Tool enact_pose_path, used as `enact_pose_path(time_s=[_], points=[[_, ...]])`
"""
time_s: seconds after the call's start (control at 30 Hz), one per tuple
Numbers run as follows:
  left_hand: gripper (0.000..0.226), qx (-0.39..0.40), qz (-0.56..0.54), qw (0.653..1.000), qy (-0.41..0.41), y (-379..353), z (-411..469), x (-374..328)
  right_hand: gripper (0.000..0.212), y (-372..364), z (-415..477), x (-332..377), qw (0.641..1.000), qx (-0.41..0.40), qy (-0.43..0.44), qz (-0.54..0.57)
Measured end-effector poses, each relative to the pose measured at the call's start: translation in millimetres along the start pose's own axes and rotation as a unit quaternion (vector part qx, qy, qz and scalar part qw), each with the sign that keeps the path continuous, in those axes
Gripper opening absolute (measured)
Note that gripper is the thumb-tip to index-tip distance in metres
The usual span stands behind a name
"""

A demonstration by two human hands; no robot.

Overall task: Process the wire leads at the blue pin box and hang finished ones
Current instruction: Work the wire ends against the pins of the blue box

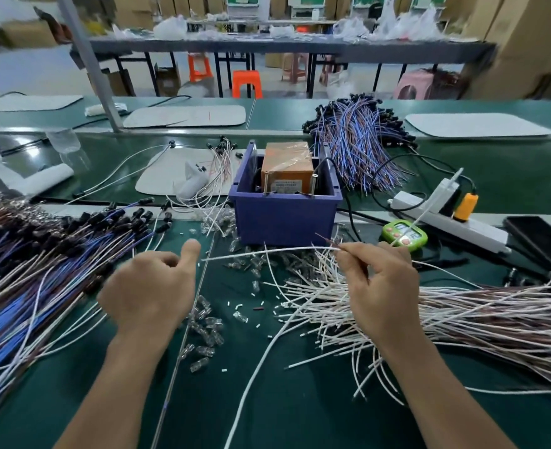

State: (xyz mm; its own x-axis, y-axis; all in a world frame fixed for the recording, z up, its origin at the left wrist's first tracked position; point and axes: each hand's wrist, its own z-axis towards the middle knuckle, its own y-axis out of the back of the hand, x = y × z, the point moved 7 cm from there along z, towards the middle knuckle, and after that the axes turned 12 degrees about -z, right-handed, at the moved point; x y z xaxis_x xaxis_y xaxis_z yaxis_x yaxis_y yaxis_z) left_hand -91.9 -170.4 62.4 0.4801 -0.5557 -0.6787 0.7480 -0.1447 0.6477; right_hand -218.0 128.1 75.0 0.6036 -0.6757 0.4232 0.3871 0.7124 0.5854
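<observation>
On the green mat (267,400), nearest the viewer, the right hand (378,286) is seen pinching one white wire lead (267,251) between thumb and fingertips, above the loose pile of white leads (446,315). The left hand (147,286) is held with fingers curled in and thumb raised; nothing is seen in it. The lead's long axis runs almost level from right to left, and its free end lies just beside the left thumb, so the left hand is judged nearer to that end. The lead is thin, pale and slightly bowed. Beyond it, just behind the pinch, stands the blue pin box (284,218); the pinched end is the end closer to the box.
</observation>
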Motion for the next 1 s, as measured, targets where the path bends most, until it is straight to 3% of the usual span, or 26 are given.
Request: enact_pose_path(time_s=[0.1, 0.17, 0.2, 0.27, 0.33, 0.47, 0.57, 0.67, 0.83, 0.93, 1.0], points=[[0.072, 0.129, -0.053, 0.99, -0.016, -27.3, -19.8, -14.0, 0.016, -0.3, -1.3, 4.4, 1.0, 0.0, 0.014, 0.01], [0.059, 0.211, -0.203, 0.956, 0.012, -43.4, -30.4, -22.3, 0.014, -2.0, -3.7, 10.2, 0.999, 0.005, 0.033, 0.012], [0.047, 0.24, -0.3, 0.922, 0.044, -50.3, -34.4, -25.4, 0.013, -2.6, -5.1, 14.0, 0.999, 0.012, 0.046, 0.014], [0.031, 0.249, -0.466, 0.837, 0.139, -57.6, -38.0, -26.6, 0.01, -3.1, -9.0, 23.3, 0.996, 0.033, 0.077, 0.025], [0.027, 0.235, -0.549, 0.775, 0.208, -59.3, -38.0, -23.8, 0.008, -5.2, -12.8, 30.6, 0.992, 0.065, 0.1, 0.033], [0.034, 0.181, -0.625, 0.712, 0.265, -53.6, -34.6, -13.1, 0.01, -10.5, -15.9, 37.3, 0.984, 0.125, 0.125, 0.027], [0.05, 0.145, -0.623, 0.726, 0.253, -49.7, -32.8, -10.6, 0.013, -22.5, -21.3, 42.9, 0.963, 0.232, 0.135, 0.029], [0.042, 0.12, -0.561, 0.79, 0.216, -41.8, -31.3, -11.4, 0.018, -34.0, -31.4, 50.9, 0.94, 0.308, 0.14, 0.048], [0.046, 0.134, -0.477, 0.868, 0.046, -29.9, -31.9, -28.2, 0.017, -36.5, -31.3, 50.9, 0.944, 0.303, 0.092, 0.098], [0.025, 0.138, -0.444, 0.885, -0.017, -33.6, -37.9, -35.7, 0.017, -39.8, -33.8, 51.4, 0.939, 0.307, 0.068, 0.138], [0.028, 0.16, -0.423, 0.891, -0.033, -39.1, -41.8, -37.7, 0.017, -36.3, -31.8, 48.0, 0.949, 0.276, 0.045, 0.145]])
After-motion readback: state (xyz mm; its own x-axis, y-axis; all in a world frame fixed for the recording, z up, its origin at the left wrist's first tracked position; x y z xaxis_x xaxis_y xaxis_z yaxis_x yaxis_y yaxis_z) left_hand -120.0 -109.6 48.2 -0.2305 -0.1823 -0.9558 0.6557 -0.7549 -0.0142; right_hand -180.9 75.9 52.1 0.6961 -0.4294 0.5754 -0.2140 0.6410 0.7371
